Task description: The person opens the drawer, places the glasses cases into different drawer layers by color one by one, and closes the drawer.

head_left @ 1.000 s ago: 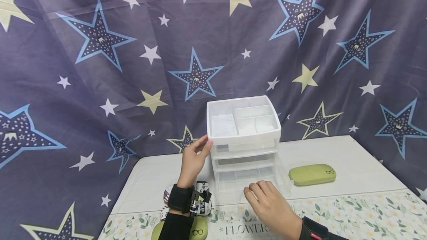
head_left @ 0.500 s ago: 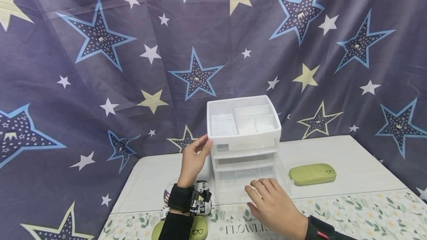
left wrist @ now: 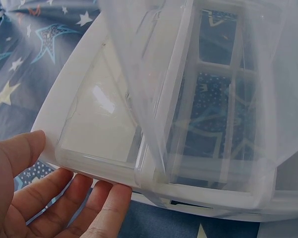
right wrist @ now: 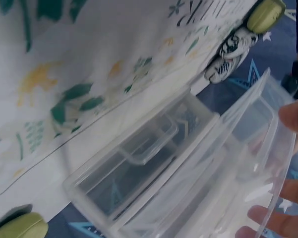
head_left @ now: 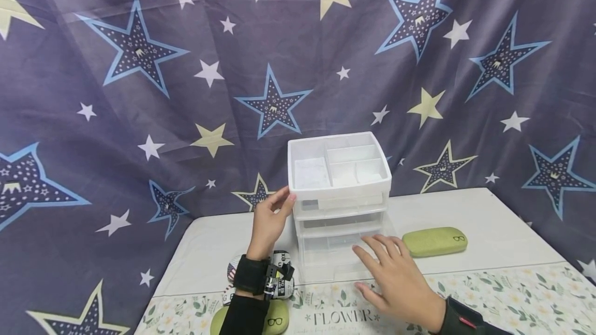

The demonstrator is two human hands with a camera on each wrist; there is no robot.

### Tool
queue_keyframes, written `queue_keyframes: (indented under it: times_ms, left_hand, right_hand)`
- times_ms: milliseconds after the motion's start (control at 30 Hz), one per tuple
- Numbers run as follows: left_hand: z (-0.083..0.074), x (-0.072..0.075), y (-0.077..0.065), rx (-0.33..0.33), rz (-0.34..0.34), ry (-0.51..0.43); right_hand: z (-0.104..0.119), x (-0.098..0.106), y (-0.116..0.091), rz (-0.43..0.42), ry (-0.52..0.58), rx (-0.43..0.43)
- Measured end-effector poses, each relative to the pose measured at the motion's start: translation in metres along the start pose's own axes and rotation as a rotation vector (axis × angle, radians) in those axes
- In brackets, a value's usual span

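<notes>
A white plastic drawer organizer [head_left: 340, 187], with a compartmented tray on top, stands on the table. A clear lower drawer [head_left: 316, 260] is pulled out toward me; the right wrist view shows its clear wall [right wrist: 228, 163] jutting past a panel with a handle. At the organizer's upper left corner my left hand [head_left: 271, 221] holds on, thumb on the front edge and fingertips along the side [left wrist: 89, 198]. My right hand [head_left: 398, 278] hovers around the drawer's front right part, fingers spread and gently bent; whether the fingertips touch the plastic is unclear.
A green glasses case [head_left: 435, 242] lies right of the organizer. Another green glasses case [head_left: 278, 317] and black-and-white printed bundles [head_left: 281, 286] are partly hidden by my left forearm. A floral cloth [head_left: 503, 293] covers the table's front; a star-patterned curtain [head_left: 261, 30] hangs behind.
My right hand has moved right and slightly up from the drawer's front edge, and its fingers have spread. My left hand and the organizer have stayed put.
</notes>
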State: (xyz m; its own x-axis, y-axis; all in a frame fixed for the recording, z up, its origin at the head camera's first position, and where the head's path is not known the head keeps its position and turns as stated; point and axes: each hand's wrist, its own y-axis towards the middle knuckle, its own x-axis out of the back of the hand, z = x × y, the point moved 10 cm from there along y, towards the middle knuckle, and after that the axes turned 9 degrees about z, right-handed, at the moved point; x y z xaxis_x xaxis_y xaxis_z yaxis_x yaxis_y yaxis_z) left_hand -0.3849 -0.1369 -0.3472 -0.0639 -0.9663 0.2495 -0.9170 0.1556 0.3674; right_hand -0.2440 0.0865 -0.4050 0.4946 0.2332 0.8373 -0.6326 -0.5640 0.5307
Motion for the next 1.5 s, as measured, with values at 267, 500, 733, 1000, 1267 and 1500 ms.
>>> queue_keyframes:
  times_ms: [267,500,733,1000,1267,1500]
  left_hand:
    - [-0.003,0.0,0.0,-0.018,0.004,-0.006]
    - [-0.002,-0.002,0.0,-0.017,0.002,-0.008]
    - [-0.002,-0.002,0.001,-0.016,0.004,-0.015]
    - [-0.002,-0.001,-0.001,-0.012,0.006,-0.014]
    - [-0.001,0.001,-0.001,-0.012,0.0,-0.01]
    - [-0.002,0.001,-0.001,-0.013,0.007,-0.005]
  right_hand:
    - [-0.03,0.002,-0.012,0.05,0.032,-0.109]
    - [-0.055,0.013,-0.02,0.048,0.037,-0.171]
    - [-0.091,0.026,-0.027,0.152,0.168,-0.203]
    - [-0.127,0.021,-0.039,0.294,0.354,-0.208]
    - [-0.16,-0.01,-0.052,0.385,0.36,-0.296]
    - [-0.182,-0.042,-0.064,0.461,0.373,-0.362]
